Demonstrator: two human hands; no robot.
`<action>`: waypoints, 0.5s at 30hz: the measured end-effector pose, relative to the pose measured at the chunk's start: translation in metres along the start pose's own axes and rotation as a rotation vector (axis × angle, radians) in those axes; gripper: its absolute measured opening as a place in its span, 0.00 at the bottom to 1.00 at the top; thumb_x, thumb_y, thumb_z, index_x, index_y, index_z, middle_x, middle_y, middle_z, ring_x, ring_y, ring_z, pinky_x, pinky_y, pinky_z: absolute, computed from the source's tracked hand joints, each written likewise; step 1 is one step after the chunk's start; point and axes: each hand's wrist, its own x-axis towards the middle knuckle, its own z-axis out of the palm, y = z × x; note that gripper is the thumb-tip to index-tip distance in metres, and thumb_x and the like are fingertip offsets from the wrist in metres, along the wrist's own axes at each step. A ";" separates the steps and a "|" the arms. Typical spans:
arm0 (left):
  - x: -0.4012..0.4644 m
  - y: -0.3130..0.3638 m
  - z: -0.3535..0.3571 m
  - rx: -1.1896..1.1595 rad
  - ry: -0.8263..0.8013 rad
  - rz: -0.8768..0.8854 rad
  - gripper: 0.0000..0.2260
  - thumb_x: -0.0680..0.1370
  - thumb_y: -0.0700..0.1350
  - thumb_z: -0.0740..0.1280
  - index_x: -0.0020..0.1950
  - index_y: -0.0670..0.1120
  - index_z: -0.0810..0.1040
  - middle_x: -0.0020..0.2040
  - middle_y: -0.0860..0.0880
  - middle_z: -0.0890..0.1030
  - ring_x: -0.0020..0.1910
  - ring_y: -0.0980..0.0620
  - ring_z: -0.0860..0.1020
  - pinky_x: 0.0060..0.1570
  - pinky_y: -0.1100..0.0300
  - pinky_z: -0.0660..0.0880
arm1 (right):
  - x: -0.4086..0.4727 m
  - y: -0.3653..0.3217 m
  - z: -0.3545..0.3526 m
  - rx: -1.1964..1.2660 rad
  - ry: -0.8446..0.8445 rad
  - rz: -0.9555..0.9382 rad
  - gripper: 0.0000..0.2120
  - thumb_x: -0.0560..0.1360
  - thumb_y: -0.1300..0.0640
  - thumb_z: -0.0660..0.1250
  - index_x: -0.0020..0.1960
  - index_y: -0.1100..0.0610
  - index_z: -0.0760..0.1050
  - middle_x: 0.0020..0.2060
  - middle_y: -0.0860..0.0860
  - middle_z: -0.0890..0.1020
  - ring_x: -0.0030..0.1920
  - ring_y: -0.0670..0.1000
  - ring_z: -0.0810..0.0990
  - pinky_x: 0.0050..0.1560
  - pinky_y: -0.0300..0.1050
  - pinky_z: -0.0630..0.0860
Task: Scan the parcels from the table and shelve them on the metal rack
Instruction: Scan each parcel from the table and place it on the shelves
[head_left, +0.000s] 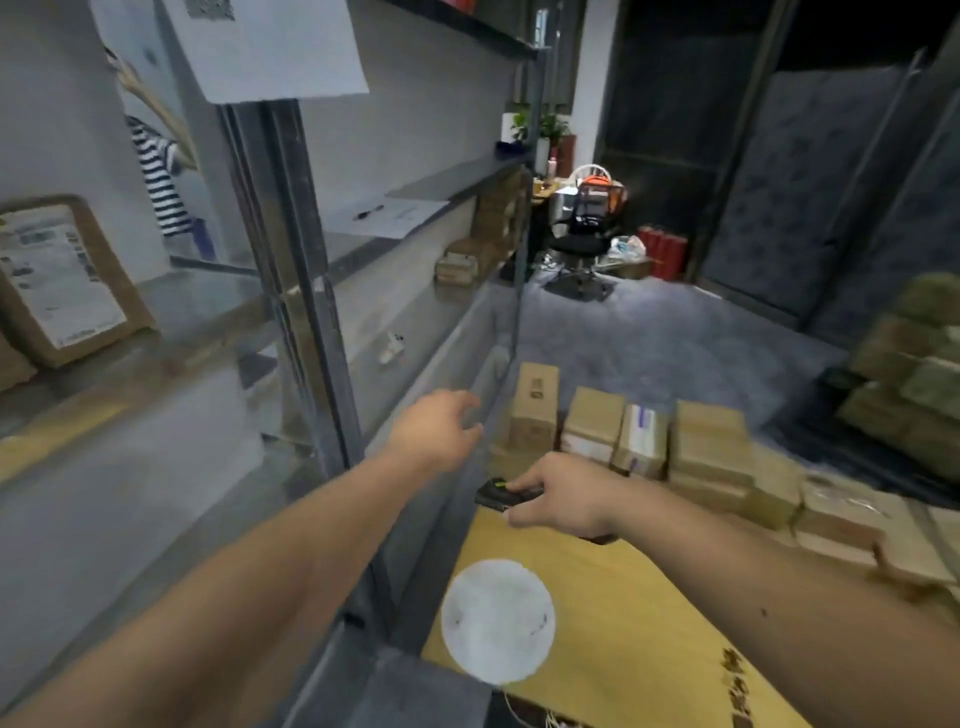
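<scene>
The metal rack (311, 291) runs along the left, its shelves reaching away toward the far room. A parcel (62, 280) leans on a shelf at the far left; more parcels (467, 260) sit on a shelf farther back. Right of the rack stands the tabletop (623, 613), with a row of parcels (613, 431) along its far edge and more stacked to the right. The left hand (436, 431) hovers between rack and tabletop; the right hand (561, 499) holds a scanner (498, 493) above the tabletop's near-left part. An office chair (582, 239) stands far behind.
</scene>
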 end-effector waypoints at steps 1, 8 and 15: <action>-0.002 0.013 0.016 -0.011 -0.046 0.030 0.21 0.81 0.56 0.68 0.74 0.54 0.75 0.71 0.48 0.77 0.69 0.46 0.75 0.66 0.50 0.74 | -0.014 0.017 0.007 0.020 0.010 0.057 0.25 0.72 0.33 0.72 0.66 0.41 0.83 0.48 0.46 0.85 0.50 0.52 0.83 0.52 0.50 0.80; -0.022 0.120 0.103 -0.011 -0.298 0.234 0.19 0.81 0.54 0.69 0.71 0.51 0.78 0.70 0.49 0.77 0.67 0.45 0.76 0.65 0.52 0.75 | -0.130 0.123 0.039 0.238 0.144 0.374 0.24 0.73 0.35 0.74 0.65 0.45 0.84 0.51 0.52 0.86 0.50 0.54 0.83 0.52 0.49 0.79; -0.055 0.243 0.175 -0.052 -0.436 0.386 0.20 0.82 0.53 0.68 0.73 0.52 0.77 0.72 0.50 0.76 0.67 0.46 0.77 0.63 0.53 0.77 | -0.243 0.201 0.064 0.419 0.252 0.564 0.20 0.76 0.38 0.75 0.64 0.46 0.85 0.42 0.50 0.82 0.40 0.52 0.79 0.40 0.47 0.75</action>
